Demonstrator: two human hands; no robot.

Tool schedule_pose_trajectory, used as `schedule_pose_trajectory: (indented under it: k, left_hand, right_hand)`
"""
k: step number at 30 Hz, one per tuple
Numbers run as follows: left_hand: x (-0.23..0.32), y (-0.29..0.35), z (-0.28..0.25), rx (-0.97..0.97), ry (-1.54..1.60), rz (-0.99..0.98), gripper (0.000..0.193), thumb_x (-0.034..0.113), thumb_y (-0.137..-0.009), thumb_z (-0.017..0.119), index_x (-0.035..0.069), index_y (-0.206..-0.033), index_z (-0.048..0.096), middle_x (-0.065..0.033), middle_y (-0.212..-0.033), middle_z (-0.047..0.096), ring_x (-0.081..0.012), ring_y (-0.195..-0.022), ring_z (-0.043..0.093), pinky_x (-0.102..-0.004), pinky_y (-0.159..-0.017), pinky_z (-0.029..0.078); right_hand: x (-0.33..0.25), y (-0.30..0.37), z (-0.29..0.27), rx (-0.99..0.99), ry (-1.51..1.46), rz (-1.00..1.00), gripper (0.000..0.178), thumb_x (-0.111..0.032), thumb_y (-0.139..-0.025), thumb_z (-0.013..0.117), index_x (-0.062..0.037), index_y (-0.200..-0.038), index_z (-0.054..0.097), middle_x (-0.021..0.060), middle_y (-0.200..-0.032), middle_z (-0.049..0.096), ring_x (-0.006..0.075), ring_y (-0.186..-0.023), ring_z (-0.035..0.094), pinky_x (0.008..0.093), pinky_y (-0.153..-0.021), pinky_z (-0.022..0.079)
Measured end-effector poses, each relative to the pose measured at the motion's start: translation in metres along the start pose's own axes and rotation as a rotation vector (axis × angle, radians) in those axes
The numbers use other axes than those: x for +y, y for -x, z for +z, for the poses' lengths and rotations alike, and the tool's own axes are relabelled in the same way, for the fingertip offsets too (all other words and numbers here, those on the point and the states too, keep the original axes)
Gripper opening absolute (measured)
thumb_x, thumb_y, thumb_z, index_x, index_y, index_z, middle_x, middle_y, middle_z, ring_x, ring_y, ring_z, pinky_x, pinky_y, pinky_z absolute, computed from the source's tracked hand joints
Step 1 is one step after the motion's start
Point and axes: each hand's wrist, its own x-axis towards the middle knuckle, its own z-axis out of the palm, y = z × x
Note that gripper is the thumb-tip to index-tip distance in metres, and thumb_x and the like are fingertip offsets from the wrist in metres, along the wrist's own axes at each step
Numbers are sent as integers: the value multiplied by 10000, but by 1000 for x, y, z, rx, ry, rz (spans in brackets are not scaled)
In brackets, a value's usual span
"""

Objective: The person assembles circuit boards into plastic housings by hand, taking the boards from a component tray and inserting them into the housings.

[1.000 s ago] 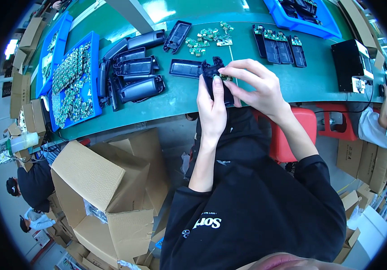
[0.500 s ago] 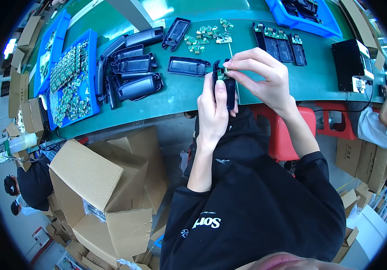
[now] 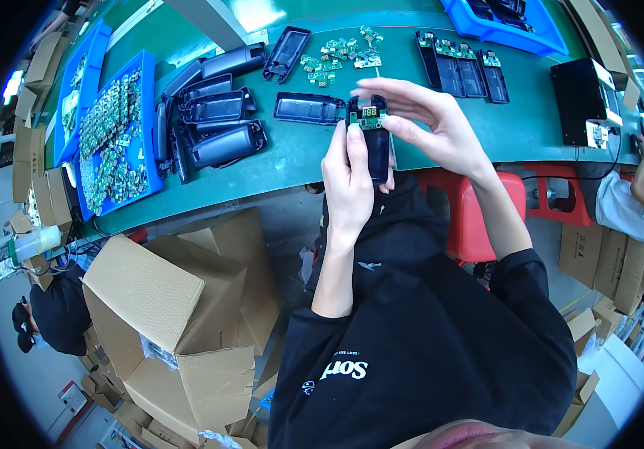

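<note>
My left hand (image 3: 350, 179) is closed round a black plastic housing half (image 3: 379, 159), held upright just over the table's near edge. At the housing's top end sits a small green circuit board (image 3: 369, 120) with a little digit display. My left thumb lies along the board's left side. The right hand (image 3: 438, 127) is open at the top right of the housing. Its thumb tip is by the board's right edge, and its stretched fingers reach past the housing's top, partly hidden. Another black housing half (image 3: 308, 108) lies flat on the table just left of my hands.
Loose boards (image 3: 322, 63) lie beyond my hands. Black housings (image 3: 228, 144) pile up at left beside a blue tray (image 3: 156, 142) of boards. Housings with boards (image 3: 460, 71) stand right, near a blue bin (image 3: 501, 39) and black device (image 3: 580, 105). An open carton (image 3: 142, 292) stands below left.
My right fingers have left their pinch on the board and spread out beside the housing. The housing has turned, so the board and its display now face up toward me.
</note>
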Motion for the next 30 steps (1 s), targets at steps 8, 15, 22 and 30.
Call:
schedule_pose_trajectory:
  k: [8,15,22,30]
  left_hand:
    - [1,0,1,-43,121,-28,382,349,-1108,332,6,-1043,489,-73,-666,595,-118,-474,566,-241,-426,426]
    - [-2,3,4,-46,94,-33,377,347,-1109,330,11,-1044,490,-71,-673,591,-117,-471,561,-240,-428,425]
    - [-5,2,5,-35,98,-48,378,350,-1107,337,14,-1039,496,-66,-670,590,-118,-472,563,-239,-427,419]
    - [-5,-2,3,-42,82,-62,436,358,-1107,345,-8,-997,556,-72,-696,622,-114,-514,586,-242,-488,467]
  right_hand:
    - [4,6,-7,-116,-429,331,481,-28,-909,692,-33,-1379,589,117,-1251,679,182,-1171,644,333,-1025,502]
    - [8,12,-7,-96,-442,378,470,-11,-897,702,-22,-1356,603,121,-1176,714,194,-1123,675,332,-995,529]
    - [4,15,-6,-59,-441,400,447,-9,-894,708,-19,-1331,619,133,-1173,715,193,-1092,688,330,-978,543]
    - [0,22,-6,-61,-426,534,430,-6,-901,706,-20,-1323,624,137,-1112,735,181,-1040,705,320,-921,567]
